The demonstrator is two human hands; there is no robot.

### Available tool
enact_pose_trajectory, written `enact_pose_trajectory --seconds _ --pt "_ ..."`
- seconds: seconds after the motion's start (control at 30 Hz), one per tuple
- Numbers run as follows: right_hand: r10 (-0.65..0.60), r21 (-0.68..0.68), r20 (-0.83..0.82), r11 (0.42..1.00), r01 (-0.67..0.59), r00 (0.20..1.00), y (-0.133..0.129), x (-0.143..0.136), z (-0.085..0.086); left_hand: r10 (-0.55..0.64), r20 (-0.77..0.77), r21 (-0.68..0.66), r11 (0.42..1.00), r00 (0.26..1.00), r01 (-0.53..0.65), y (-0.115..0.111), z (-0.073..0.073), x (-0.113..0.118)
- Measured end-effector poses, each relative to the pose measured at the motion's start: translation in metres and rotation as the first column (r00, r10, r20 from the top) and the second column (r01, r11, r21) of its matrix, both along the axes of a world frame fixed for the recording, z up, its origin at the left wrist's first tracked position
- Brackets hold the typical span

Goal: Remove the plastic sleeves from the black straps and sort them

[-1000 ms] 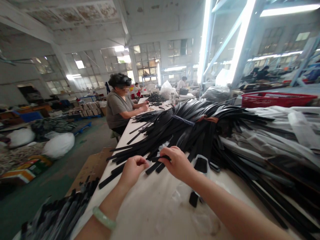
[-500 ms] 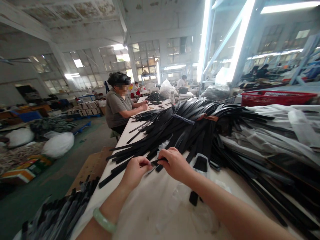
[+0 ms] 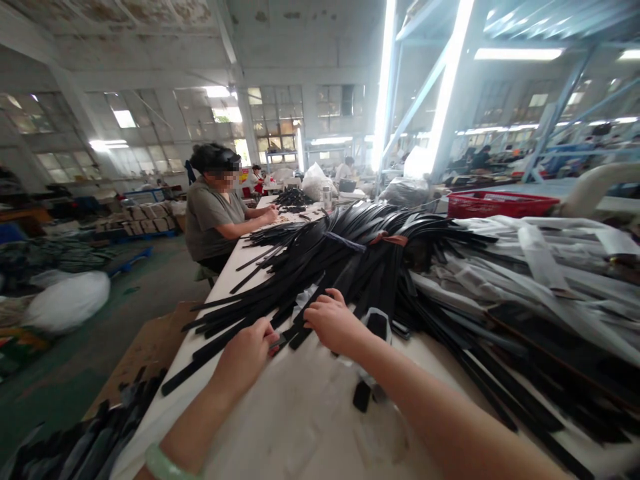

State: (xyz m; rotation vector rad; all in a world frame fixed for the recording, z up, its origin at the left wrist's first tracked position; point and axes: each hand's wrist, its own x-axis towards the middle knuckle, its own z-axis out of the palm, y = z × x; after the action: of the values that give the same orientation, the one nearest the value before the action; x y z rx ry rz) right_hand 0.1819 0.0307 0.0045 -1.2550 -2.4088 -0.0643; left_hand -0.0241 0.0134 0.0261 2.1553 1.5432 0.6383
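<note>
My left hand [image 3: 245,357] is closed in a pinch around the end of a black strip [image 3: 284,340], just above the table's near part. To its right my right hand [image 3: 336,325] has its fingers bent and their tips together at the same strip; its little finger sticks up. My right hand partly hides the strip. Crumpled clear plastic [image 3: 303,298] lies just behind the fingers. Beyond both hands spreads a large pile of long black strips [image 3: 320,257], tied in places with a dark cord [image 3: 345,241] and a reddish-brown band [image 3: 389,239].
Plastic-wrapped strips [image 3: 545,260] cover the table's right side, with a red crate [image 3: 500,204] behind. A co-worker [image 3: 215,207] sits at the table's left edge. More black strips [image 3: 80,427] stand low at left beside cardboard [image 3: 145,347]. The white tabletop [image 3: 280,420] lies in front.
My hands have moved farther apart, and more of the black strip shows between them. The view has turned right, so the scene sits farther left.
</note>
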Motion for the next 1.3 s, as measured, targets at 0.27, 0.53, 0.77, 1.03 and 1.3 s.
enact_pose_trajectory --seconds 0.27,0.53,0.77,1.03,1.3 --pt "-0.029 -0.056 0.027 0.998 0.031 0.999 -0.001 0.002 0.001 -0.038 -0.173 0.052 0.998 0.984 0.047 -0.002 0.004 0.001" --pt "0.058 0.014 -0.017 0.998 -0.058 0.998 0.001 0.000 -0.007 -0.078 -0.204 0.083 0.992 0.976 0.096 -0.002 -0.004 0.001" --pt "0.023 0.030 -0.035 0.999 -0.022 0.999 0.001 0.002 -0.001 -0.023 -0.212 0.117 0.992 0.977 0.048 -0.003 -0.003 0.003" --pt "-0.120 0.020 -0.033 0.992 0.121 0.992 0.012 0.018 -0.002 0.048 -0.304 0.183 0.983 0.951 0.008 0.001 -0.005 -0.001" --pt "-0.033 0.066 0.000 0.997 0.033 0.999 0.004 0.011 -0.004 0.059 -0.356 0.185 0.983 0.932 0.008 -0.001 -0.003 0.002"
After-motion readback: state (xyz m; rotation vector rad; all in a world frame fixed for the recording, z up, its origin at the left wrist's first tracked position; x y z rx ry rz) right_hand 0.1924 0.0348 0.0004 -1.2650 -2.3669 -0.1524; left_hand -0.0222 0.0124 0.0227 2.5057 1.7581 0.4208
